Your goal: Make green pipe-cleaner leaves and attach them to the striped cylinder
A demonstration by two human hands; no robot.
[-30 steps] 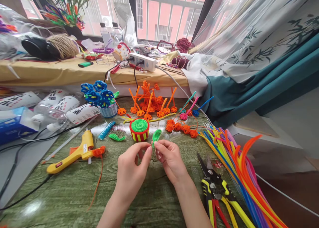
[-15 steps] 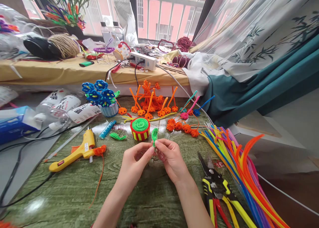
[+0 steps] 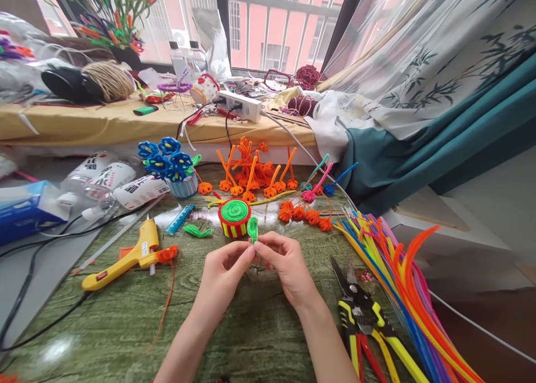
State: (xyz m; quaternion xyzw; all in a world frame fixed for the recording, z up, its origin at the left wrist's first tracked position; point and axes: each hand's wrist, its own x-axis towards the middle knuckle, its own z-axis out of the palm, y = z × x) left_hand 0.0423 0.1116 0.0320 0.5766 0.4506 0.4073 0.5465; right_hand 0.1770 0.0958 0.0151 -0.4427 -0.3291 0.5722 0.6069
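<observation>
My left hand [image 3: 224, 274] and my right hand [image 3: 285, 263] meet fingertip to fingertip above the green table [image 3: 251, 338]. Both pinch the stem of a small green pipe-cleaner leaf [image 3: 252, 228], whose loop stands up between them. Just behind the leaf sits a round pipe-cleaner pot [image 3: 234, 217], green spiral on top with red and yellow stripes around its side. A second green leaf [image 3: 196, 231] lies flat to the left of the pot.
A yellow glue gun [image 3: 125, 254] lies at left, with an orange flower at its nozzle. Pliers and cutters [image 3: 364, 321] and a fan of coloured pipe cleaners [image 3: 402, 282] lie at right. Orange flowers [image 3: 255, 173], a blue flower pot [image 3: 171, 168] and bottles [image 3: 113, 185] stand behind.
The leaf has turned in my fingers and shifted slightly left, closer to the striped pot. Both hands stay together in about the same place.
</observation>
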